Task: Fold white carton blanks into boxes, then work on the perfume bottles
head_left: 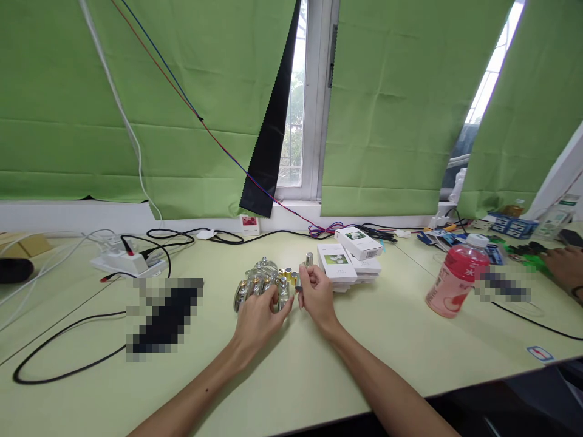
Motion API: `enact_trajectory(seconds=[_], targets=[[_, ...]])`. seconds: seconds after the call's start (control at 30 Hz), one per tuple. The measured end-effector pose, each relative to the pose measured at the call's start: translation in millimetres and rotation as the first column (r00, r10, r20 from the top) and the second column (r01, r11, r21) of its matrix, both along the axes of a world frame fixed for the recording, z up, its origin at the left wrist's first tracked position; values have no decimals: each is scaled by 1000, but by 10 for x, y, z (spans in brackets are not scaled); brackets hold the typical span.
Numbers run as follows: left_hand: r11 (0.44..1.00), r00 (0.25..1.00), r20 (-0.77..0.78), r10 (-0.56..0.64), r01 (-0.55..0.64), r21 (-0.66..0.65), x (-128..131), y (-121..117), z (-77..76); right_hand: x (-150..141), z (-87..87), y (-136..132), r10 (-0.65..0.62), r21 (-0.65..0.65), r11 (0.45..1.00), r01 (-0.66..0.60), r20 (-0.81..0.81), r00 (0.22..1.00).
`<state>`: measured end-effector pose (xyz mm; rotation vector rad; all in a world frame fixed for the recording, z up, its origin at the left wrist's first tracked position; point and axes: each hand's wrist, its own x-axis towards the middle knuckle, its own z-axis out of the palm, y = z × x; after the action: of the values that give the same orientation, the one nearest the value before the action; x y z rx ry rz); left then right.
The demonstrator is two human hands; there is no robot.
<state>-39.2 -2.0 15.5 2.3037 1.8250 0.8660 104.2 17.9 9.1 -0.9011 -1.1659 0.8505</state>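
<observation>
A cluster of small glass bottles [255, 278] with silver and gold caps stands on the pale green table [319, 364]. My left hand [259, 315] rests against the front of the cluster, fingers curled round one bottle. My right hand [316, 294] is beside it on the right, fingers pinched on a small silver-capped bottle [308, 261] held upright. A stack of white boxes [350, 258] with green pictures lies just right of my right hand.
A pink drink bottle [456, 274] stands at the right. Another person's hand [563, 267] shows at the far right edge among clutter. A white power strip [125, 261] and black cables [68, 346] lie at the left. Green blinds hang behind.
</observation>
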Motion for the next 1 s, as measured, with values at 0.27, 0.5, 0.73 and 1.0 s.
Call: enact_trajectory(seconds=[0.27, 0.5, 0.73, 1.0], targets=[[1000, 1000, 17, -9, 9, 4, 2, -8, 4, 8, 41, 5, 206, -137, 963, -234, -193, 959], [1000, 1000, 25, -15, 14, 19, -6, 8, -21, 18, 17, 28, 223, -167, 949, -268, -245, 943], [999, 999, 38, -23, 21, 33, 1, -9, 0, 21, 10, 30, 223, -165, 950, -267, -244, 944], [1000, 999, 35, -22, 22, 5, -2, -2, -8, -7, 23, -9, 248, -147, 951, -272, -163, 955]])
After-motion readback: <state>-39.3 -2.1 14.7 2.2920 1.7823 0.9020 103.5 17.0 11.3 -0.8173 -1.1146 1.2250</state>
